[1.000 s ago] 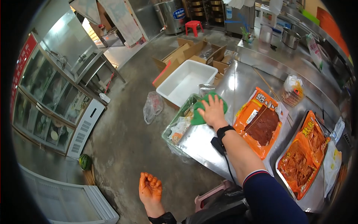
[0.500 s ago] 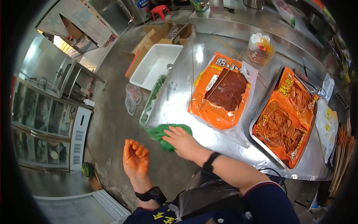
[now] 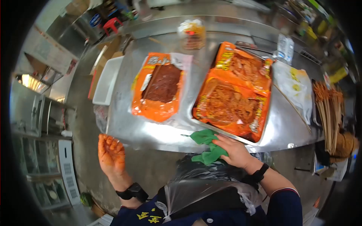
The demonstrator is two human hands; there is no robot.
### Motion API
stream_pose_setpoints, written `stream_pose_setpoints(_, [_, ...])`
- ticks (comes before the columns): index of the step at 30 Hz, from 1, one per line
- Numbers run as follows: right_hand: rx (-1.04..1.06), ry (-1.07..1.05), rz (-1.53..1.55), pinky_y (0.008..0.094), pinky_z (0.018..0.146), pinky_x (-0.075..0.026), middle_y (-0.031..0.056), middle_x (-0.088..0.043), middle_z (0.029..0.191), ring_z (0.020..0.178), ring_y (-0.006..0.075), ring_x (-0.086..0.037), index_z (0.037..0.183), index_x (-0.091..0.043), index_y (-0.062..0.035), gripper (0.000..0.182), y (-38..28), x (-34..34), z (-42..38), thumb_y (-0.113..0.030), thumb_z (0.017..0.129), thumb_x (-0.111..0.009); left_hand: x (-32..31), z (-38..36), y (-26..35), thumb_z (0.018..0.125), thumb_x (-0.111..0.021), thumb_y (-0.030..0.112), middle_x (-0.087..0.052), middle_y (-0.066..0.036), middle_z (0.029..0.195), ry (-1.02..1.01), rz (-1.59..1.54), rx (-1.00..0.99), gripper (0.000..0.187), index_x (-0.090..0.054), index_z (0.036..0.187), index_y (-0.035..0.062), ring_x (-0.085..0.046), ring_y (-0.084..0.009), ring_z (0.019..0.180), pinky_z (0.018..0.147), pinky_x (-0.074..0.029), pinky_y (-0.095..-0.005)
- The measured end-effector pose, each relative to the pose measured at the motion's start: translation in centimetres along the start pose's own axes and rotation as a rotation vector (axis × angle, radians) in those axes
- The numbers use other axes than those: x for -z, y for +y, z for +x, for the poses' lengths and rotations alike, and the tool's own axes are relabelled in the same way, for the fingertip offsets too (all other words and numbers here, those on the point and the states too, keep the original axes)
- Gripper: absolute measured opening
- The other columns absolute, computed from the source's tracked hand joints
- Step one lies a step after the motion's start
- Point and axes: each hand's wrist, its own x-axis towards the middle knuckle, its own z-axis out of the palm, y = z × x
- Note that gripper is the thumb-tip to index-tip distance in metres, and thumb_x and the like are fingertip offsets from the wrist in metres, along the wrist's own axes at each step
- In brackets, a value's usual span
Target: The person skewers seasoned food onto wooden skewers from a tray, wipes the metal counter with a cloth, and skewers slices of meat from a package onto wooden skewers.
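Observation:
My left hand (image 3: pixel 112 155), coated in orange sauce, is held up off the table's left front edge. Its palm shows, the fingers are loosely curled and apart, and nothing is in it. Along the front edge, my right hand (image 3: pixel 235 152) grips a green cloth (image 3: pixel 209 145), part of which hangs over the edge. Just beyond that hand lies a metal tray (image 3: pixel 218 132) holding opened orange packets of shredded, sauce-covered food (image 3: pixel 228 103). To the left, an orange packet (image 3: pixel 156 113) lies flat with a dark brown slab (image 3: pixel 164 84) on it.
The steel table (image 3: pixel 126 124) carries a clear plastic cup (image 3: pixel 191 35) at the back and a white plastic bag (image 3: pixel 292 90) beside the tray. Many wooden skewers (image 3: pixel 328 120) stand at the right. A white bin (image 3: pixel 107 81) and a red stool (image 3: pixel 113 25) are on the left.
My right hand has carried the green cloth rightward along the front edge, from the left corner to below the tray. The view has turned right; my left hand stays raised.

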Motion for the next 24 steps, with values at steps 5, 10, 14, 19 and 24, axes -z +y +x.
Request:
stream_pose_setpoints(5, [-0.075, -0.041, -0.043, 0.0413, 0.095, -0.036, 0.0120, -0.041, 0.131, 0.116, 0.0291, -0.044, 0.119, -0.046, -0.0102, 0.061, 3.4, 3.0, -8.4, -0.009, 0.062, -0.065, -1.6, -0.3, -2.8, 0.093, -0.043, 0.018, -0.046, -0.002, 0.070, -0.004, 0.000, 0.040, 0.016, -0.050, 0.086, 0.0050, -0.038, -0.0099, 0.056, 0.048, -0.032, -0.0223])
stream_pose_setpoints(10, [-0.095, 0.132, -0.137, 0.0422, 0.099, -0.032, 0.0152, -0.048, 0.123, 0.116, 0.0338, -0.043, 0.111, -0.053, -0.0070, 0.055, 8.3, 6.8, -14.9, -0.006, 0.057, -0.059, -4.5, -0.2, -4.7, 0.092, -0.044, 0.017, -0.042, 0.000, 0.067, 0.006, 0.017, 0.012, 0.015, -0.047, 0.083, 0.0058, -0.037, -0.0086, 0.055, 0.047, -0.030, -0.0210])
stream_pose_setpoints(14, [-0.291, 0.294, -0.178, 0.0419, 0.101, -0.030, 0.0186, -0.049, 0.121, 0.117, 0.0349, -0.041, 0.111, -0.052, -0.0044, 0.052, 11.9, 10.2, -17.4, -0.007, 0.060, -0.055, -7.7, 0.5, -7.0, 0.092, -0.046, 0.019, -0.041, 0.001, 0.066, 0.009, 0.133, 0.064, 0.014, -0.048, 0.083, 0.0080, -0.035, -0.0074, 0.052, 0.046, -0.030, -0.0204])
stream_pose_setpoints(19, [-0.441, 0.513, -0.246, 0.0421, 0.100, -0.030, 0.0210, -0.046, 0.123, 0.117, 0.0381, -0.039, 0.117, -0.048, -0.0023, 0.052, 18.5, 12.5, -18.6, -0.007, 0.066, -0.057, -11.6, 1.8, -12.2, 0.089, -0.051, 0.024, -0.049, 0.000, 0.066, -0.118, 0.264, 0.258, 0.018, -0.056, 0.082, 0.0082, -0.039, -0.0081, 0.052, 0.046, -0.031, -0.0184])
stream_pose_setpoints(24, [-0.498, 0.908, -0.599, 0.0400, 0.098, -0.031, 0.0204, -0.047, 0.121, 0.116, 0.0354, -0.040, 0.120, -0.044, 0.0014, 0.051, 13.1, 13.1, -14.7, -0.005, 0.072, -0.061, -13.0, 3.1, -16.2, 0.088, -0.054, 0.023, -0.054, -0.003, 0.068, -0.189, 0.338, 0.344, 0.017, -0.055, 0.082, 0.0071, -0.047, -0.0109, 0.055, 0.047, -0.035, -0.0207])
